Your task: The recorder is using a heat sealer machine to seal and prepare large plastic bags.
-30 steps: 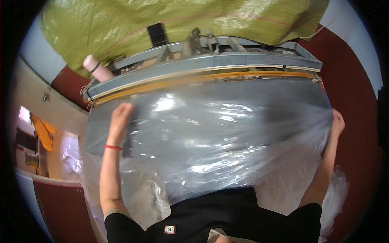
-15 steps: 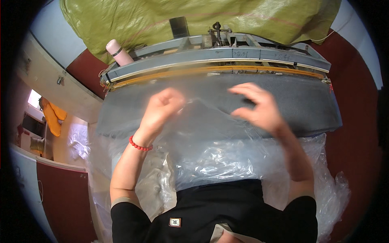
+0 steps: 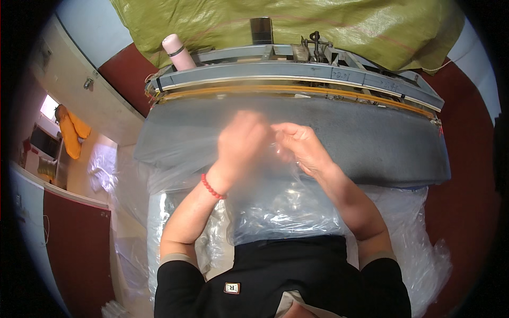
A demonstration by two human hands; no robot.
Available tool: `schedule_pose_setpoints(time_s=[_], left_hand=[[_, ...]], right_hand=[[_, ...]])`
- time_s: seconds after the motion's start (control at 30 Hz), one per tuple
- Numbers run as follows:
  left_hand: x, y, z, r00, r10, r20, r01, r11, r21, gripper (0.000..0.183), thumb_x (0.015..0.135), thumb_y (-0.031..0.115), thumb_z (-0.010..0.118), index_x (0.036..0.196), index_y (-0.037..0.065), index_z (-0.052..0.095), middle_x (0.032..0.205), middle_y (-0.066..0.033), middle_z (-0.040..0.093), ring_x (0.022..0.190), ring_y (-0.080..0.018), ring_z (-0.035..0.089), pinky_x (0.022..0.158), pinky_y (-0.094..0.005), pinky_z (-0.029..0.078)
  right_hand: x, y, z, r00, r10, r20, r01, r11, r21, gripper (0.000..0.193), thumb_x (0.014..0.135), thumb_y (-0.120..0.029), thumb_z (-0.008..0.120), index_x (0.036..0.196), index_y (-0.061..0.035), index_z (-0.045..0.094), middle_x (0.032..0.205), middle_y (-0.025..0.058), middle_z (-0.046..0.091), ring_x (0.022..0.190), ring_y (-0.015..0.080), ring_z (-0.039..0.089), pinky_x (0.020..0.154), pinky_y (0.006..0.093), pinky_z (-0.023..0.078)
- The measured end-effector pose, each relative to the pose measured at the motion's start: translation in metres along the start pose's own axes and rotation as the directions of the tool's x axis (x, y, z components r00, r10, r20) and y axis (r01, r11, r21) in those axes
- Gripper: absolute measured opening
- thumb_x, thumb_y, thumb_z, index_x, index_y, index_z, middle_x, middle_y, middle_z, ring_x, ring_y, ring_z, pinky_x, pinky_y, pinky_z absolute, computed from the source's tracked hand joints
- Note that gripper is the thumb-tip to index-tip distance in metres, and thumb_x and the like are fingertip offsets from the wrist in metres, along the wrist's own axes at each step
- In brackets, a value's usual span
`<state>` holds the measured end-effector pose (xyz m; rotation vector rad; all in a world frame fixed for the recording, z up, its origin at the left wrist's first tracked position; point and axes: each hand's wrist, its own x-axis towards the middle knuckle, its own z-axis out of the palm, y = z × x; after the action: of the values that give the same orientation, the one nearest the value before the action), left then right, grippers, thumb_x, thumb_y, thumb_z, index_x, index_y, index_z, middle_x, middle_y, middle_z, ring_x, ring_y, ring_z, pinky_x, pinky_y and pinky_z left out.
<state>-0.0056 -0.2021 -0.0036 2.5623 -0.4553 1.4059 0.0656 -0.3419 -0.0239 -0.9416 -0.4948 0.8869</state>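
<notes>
Clear plastic film point(image 3: 281, 206) runs from my lap up toward my hands, crumpled and shiny. My left hand point(image 3: 244, 140), with a red bead bracelet on its wrist, is closed and blurred, and the film stretches from it toward the left. Right beside it, my right hand point(image 3: 305, 148) pinches the film between thumb and fingertips. Both hands are raised over a bench padded in dark grey cloth point(image 3: 366, 138). The exact edge of film in my fingers is blurred.
Behind the padded surface runs a grey metal frame point(image 3: 238, 71) with orange strips point(image 3: 339, 95) and a dark clamp point(image 3: 316, 47). A pink bottle point(image 3: 179, 55) leans at its left end. Olive-green sheeting point(image 3: 339, 21) covers the back; a dark phone-like slab point(image 3: 261, 31) rests there. A door point(image 3: 101, 95) stands at left.
My hands have come together from apart. The left moved right, and the right moved left, its open fingers closing into a pinch on the film. The view has shifted slightly.
</notes>
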Motion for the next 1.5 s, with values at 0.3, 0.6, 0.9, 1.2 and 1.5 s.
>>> schedule_pose_setpoints(time_s=[0.3, 0.6, 0.9, 1.2, 1.5], left_hand=[[-0.060, 0.036, 0.018, 0.651, -0.101, 0.752, 0.758, 0.050, -0.650, 0.013, 0.083, 0.013, 0.056, 0.091, 0.003, 0.054, 0.079, -0.0044, 0.058, 0.074, -0.0132, 0.054, 0.068, -0.0286, 0.043], [-0.122, -0.060, -0.125, -0.149, -0.133, 0.980, 0.973, 0.158, 0.170, 0.014, 0.074, 0.006, 0.063, 0.086, 0.006, 0.057, 0.068, 0.0043, 0.054, 0.055, -0.0034, 0.048, 0.047, -0.0179, 0.038], [-0.109, -0.210, -0.279, 0.411, -0.906, 0.106, 0.843, 0.421, 0.335, 0.023, 0.065, 0.001, 0.057, 0.088, 0.003, 0.055, 0.082, -0.0046, 0.057, 0.079, -0.0166, 0.054, 0.070, -0.0287, 0.043], [-0.161, -0.091, -0.116, 0.674, -0.539, 0.506, 0.418, 0.842, 0.341, 0.051, 0.075, 0.022, 0.061, 0.120, 0.006, 0.044, 0.129, -0.0147, 0.038, 0.122, -0.0308, 0.032, 0.097, -0.0394, 0.030], [-0.138, -0.097, -0.084, 0.338, -0.774, 0.535, 0.485, 0.631, 0.606, 0.038, 0.073, 0.021, 0.061, 0.107, 0.005, 0.054, 0.111, -0.0143, 0.053, 0.105, -0.0325, 0.047, 0.088, -0.0406, 0.038]], right_hand=[[0.010, -0.006, -0.070, 0.835, -0.347, -0.428, 0.346, 0.935, -0.082, 0.009, 0.088, -0.020, 0.049, 0.090, -0.0116, 0.051, 0.072, -0.0011, 0.053, 0.062, 0.0049, 0.051, 0.047, 0.0154, 0.034], [-0.126, -0.087, -0.373, 0.192, -0.848, -0.495, -0.081, 0.489, -0.869, 0.023, 0.086, -0.021, 0.050, 0.099, -0.0040, 0.059, 0.087, -0.0010, 0.057, 0.077, 0.0069, 0.049, 0.070, 0.0210, 0.039], [-0.241, -0.129, -0.479, 0.138, -0.870, -0.473, -0.498, 0.352, -0.793, 0.038, 0.088, -0.036, 0.046, 0.085, 0.0005, 0.056, 0.076, 0.0030, 0.055, 0.070, 0.0120, 0.047, 0.066, 0.0261, 0.039], [-0.290, -0.140, -0.524, 0.121, -0.883, -0.453, -0.687, 0.254, -0.681, 0.043, 0.088, -0.041, 0.042, 0.095, -0.0011, 0.057, 0.087, 0.0108, 0.061, 0.081, 0.0209, 0.055, 0.073, 0.0301, 0.041], [-0.300, -0.139, -0.527, 0.159, -0.892, -0.424, -0.671, 0.218, -0.709, 0.044, 0.087, -0.042, 0.042, 0.094, -0.0008, 0.056, 0.084, 0.0108, 0.060, 0.077, 0.0204, 0.054, 0.072, 0.0301, 0.041]])
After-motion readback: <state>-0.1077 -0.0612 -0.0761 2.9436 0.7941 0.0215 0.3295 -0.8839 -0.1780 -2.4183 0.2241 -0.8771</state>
